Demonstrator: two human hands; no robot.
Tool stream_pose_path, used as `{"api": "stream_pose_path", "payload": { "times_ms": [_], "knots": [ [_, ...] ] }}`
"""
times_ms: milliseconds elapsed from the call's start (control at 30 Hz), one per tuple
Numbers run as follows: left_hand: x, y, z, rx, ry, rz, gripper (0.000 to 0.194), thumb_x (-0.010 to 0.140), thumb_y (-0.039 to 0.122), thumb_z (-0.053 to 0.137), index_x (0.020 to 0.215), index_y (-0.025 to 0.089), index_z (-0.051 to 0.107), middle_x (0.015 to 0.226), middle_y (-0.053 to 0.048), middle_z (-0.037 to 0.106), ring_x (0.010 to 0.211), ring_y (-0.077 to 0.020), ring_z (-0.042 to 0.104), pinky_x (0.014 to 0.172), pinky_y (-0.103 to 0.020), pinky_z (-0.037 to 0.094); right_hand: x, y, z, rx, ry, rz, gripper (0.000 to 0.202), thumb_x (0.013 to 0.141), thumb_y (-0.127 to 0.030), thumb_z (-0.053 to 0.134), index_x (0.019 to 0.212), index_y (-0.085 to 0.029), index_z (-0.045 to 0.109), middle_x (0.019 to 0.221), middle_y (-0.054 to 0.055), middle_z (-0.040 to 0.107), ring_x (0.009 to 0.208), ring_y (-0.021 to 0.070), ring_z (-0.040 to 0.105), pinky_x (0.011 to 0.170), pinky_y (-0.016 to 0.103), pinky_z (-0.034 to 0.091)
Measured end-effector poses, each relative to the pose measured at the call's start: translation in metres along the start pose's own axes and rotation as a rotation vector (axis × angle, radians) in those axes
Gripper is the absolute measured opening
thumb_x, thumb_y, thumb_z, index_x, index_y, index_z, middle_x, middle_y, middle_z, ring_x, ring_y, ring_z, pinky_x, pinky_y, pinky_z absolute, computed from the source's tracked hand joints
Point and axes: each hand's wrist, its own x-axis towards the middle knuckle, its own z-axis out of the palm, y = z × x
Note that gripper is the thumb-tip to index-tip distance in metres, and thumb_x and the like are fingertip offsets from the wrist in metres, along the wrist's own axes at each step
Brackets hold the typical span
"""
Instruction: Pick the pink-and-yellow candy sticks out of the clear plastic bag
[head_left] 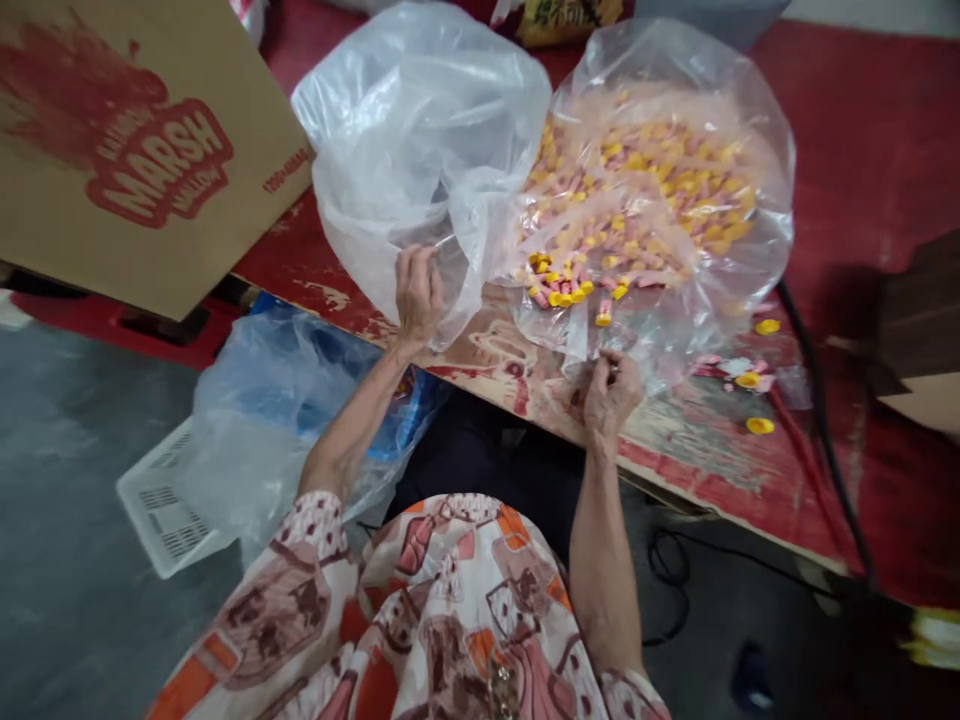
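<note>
On the left, a large translucent white plastic bag (420, 90) stands with its mouth facing me. My left hand (418, 298) is closed on its near rim, fingertips curled over the film. To the right lies a clear plastic bag (742, 130) filled with many small pink tubes (600, 240) with yellow caps. Some tubes have spilled to its mouth, and one capped tube (603, 312) lies just beyond my right hand. My right hand (611, 395) is closed at the near edge of the clear bag. Whatever sits between its fingers is hidden.
A cardboard box (247, 120) stands at the left of the worn red table (847, 150). Loose yellow caps (760, 426) and scraps lie on the right, beside a black cable (825, 450). Below, a plastic-lined white crate (169, 510) is on the floor.
</note>
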Motion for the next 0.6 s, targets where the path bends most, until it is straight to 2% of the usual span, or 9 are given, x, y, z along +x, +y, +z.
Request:
{"api": "stream_pose_path", "payload": {
  "times_ms": [100,200,300,367,467,533,600],
  "knots": [
    [0.043,-0.006,0.054,-0.032,-0.054,-0.082,0.042,0.116,0.037,0.048,0.151,0.014,0.058,0.159,-0.021,0.059,0.159,-0.0291,0.049,0.137,-0.054,0.037,0.002,0.001,0.002,0.007,-0.007,0.001,0.036,0.102,-0.044,0.045,0.11,-0.021,0.071,0.104,0.01,0.074,0.093,0.0249,0.068,0.093,0.041,0.055],
    [0.058,-0.014,0.084,-0.047,-0.093,-0.228,0.041,0.112,0.033,0.051,0.148,0.016,0.062,0.16,-0.022,0.059,0.164,-0.036,0.045,0.139,-0.058,0.033,0.003,0.002,0.003,0.003,0.0,0.002,0.037,0.102,-0.047,0.045,0.11,-0.021,0.071,0.106,0.01,0.076,0.095,0.0251,0.069,0.097,0.042,0.056],
    [0.058,-0.022,0.089,-0.073,-0.082,-0.257,0.039,0.107,0.028,0.053,0.144,0.018,0.065,0.157,-0.021,0.062,0.162,-0.037,0.046,0.14,-0.057,0.032,0.002,0.002,0.001,-0.007,-0.005,0.023,0.043,0.104,-0.051,0.044,0.111,-0.02,0.073,0.106,0.011,0.075,0.093,0.0247,0.069,0.094,0.041,0.057],
    [0.056,-0.026,0.088,-0.083,-0.007,-0.225,0.035,0.106,0.029,0.055,0.138,0.02,0.066,0.152,-0.021,0.064,0.158,-0.0369,0.05,0.139,-0.058,0.035,0.0,0.001,-0.001,-0.012,0.005,0.046,0.047,0.105,-0.053,0.042,0.114,-0.019,0.074,0.107,0.012,0.075,0.092,0.0253,0.068,0.092,0.041,0.057],
    [0.058,-0.03,0.086,-0.093,0.111,-0.185,0.026,0.103,0.033,0.059,0.126,0.022,0.068,0.144,-0.021,0.065,0.151,-0.038,0.054,0.136,-0.063,0.037,-0.003,0.0,-0.002,-0.042,0.096,0.074,0.051,0.108,-0.054,0.039,0.121,-0.018,0.073,0.109,0.014,0.076,0.09,0.0264,0.067,0.089,0.042,0.056],
    [0.061,-0.03,0.086,-0.121,0.124,-0.182,0.018,0.103,0.038,0.061,0.113,0.023,0.067,0.133,-0.019,0.068,0.147,-0.0374,0.056,0.134,-0.064,0.039,-0.003,-0.001,-0.001,-0.067,0.116,0.04,0.051,0.108,-0.054,0.038,0.119,-0.019,0.074,0.108,0.015,0.076,0.09,0.0269,0.067,0.089,0.042,0.055],
    [0.064,-0.029,0.085,-0.152,0.1,-0.183,0.019,0.104,0.044,0.061,0.102,0.025,0.064,0.121,-0.017,0.071,0.143,-0.0359,0.058,0.133,-0.062,0.041,0.003,0.0,0.001,-0.076,0.049,-0.027,0.049,0.106,-0.053,0.04,0.114,-0.019,0.075,0.107,0.015,0.077,0.093,0.0274,0.069,0.091,0.042,0.056]
  ]
}}
